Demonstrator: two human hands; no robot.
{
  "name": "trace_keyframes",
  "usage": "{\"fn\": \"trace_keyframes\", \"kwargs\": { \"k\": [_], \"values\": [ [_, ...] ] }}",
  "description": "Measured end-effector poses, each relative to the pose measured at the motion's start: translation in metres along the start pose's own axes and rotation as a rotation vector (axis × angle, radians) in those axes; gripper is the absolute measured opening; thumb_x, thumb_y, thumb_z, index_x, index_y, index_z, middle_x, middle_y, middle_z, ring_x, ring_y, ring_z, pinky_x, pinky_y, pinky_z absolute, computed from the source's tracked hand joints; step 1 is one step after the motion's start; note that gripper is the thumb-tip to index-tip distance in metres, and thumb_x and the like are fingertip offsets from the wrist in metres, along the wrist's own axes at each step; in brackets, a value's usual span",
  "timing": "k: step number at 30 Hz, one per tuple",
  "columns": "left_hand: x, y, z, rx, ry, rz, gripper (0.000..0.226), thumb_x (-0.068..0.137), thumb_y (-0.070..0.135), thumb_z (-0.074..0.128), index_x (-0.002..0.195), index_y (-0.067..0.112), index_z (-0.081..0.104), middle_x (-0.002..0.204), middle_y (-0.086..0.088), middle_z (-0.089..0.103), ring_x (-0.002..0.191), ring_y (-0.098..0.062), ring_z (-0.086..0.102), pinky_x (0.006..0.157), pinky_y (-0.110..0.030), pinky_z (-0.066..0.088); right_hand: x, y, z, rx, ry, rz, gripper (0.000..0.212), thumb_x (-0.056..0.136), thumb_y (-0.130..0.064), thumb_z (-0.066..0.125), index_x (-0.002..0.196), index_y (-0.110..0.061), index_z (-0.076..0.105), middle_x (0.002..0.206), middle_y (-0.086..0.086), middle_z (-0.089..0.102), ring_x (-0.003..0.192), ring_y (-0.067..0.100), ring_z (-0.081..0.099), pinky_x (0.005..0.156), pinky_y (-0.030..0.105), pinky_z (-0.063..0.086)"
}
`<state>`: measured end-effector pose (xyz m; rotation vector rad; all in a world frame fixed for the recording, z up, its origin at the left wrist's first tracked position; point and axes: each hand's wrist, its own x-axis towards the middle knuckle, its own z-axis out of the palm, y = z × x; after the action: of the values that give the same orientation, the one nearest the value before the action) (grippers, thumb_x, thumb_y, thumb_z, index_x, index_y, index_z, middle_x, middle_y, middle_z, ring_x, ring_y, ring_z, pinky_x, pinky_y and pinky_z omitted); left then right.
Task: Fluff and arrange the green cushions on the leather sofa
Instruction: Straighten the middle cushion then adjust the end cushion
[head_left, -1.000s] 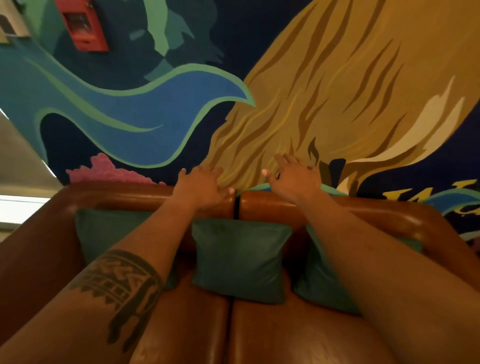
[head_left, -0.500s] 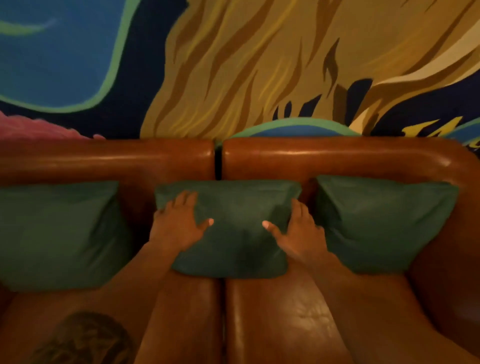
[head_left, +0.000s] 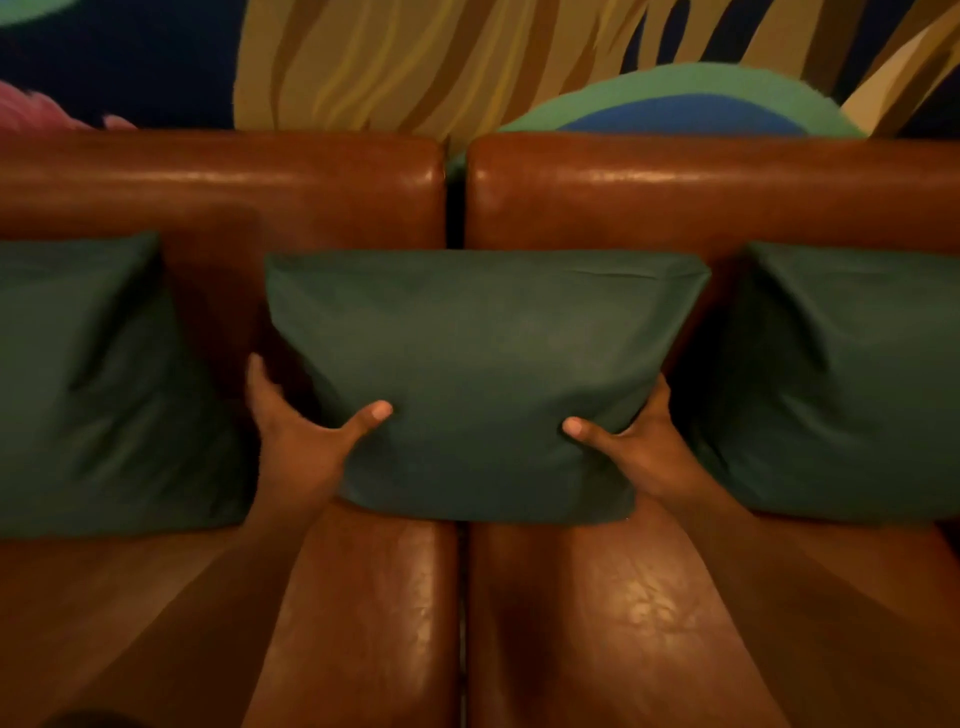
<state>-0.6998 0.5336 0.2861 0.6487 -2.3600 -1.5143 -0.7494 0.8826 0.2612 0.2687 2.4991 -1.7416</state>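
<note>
Three dark green cushions lean against the back of a brown leather sofa (head_left: 332, 176). The middle cushion (head_left: 483, 364) straddles the gap between the two seat halves. My left hand (head_left: 301, 436) grips its lower left side, thumb on the front and fingers behind. On the lower right side my right hand (head_left: 634, 441) holds it the same way. The left cushion (head_left: 98, 395) and the right cushion (head_left: 852, 379) stand untouched on either side, each cut off by the frame edge.
A painted mural wall (head_left: 415, 57) rises directly behind the sofa back. The seat cushions (head_left: 623, 613) stretch toward me, split by a dark central gap (head_left: 461, 597). My forearms cross the seat.
My hands dropped from the sofa's top edge onto the middle cushion, then slid outward to clasp its lower sides. The view has moved closer and lower.
</note>
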Motion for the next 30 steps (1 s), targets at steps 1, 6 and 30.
{"fn": "trace_keyframes", "kwargs": {
  "k": [1,6,30],
  "values": [
    [0.002,-0.005,0.002,-0.066,-0.136,-0.022,0.158,0.039,0.076,0.086,0.164,0.026,0.003,0.168,0.005,0.022,0.153,-0.008,0.026,0.124,-0.035,0.03,0.002,0.001,0.0,0.018,-0.004,-0.003,0.118,0.038,-0.075,0.094,0.127,-0.071,0.017,0.12,-0.062,0.037,0.116,-0.03,0.045,0.099,0.013,0.045],
    [0.008,-0.015,0.019,-0.06,-0.218,0.048,0.146,0.029,0.06,0.095,0.151,0.038,0.016,0.141,0.042,0.036,0.127,0.02,0.042,0.1,-0.004,0.038,0.006,0.001,0.011,0.108,0.064,-0.037,0.125,0.039,-0.072,0.095,0.14,-0.053,0.023,0.118,-0.056,0.047,0.114,-0.028,0.05,0.086,-0.003,0.043],
    [0.006,-0.031,-0.003,-0.078,-0.143,-0.012,0.135,0.041,0.052,0.102,0.15,0.025,0.028,0.139,0.018,0.048,0.118,0.022,0.05,0.094,-0.006,0.045,0.025,0.021,0.041,-0.016,0.023,-0.01,0.107,0.035,-0.079,0.092,0.119,-0.078,0.027,0.137,-0.024,0.058,0.129,0.009,0.058,0.109,0.045,0.05]
  ]
}}
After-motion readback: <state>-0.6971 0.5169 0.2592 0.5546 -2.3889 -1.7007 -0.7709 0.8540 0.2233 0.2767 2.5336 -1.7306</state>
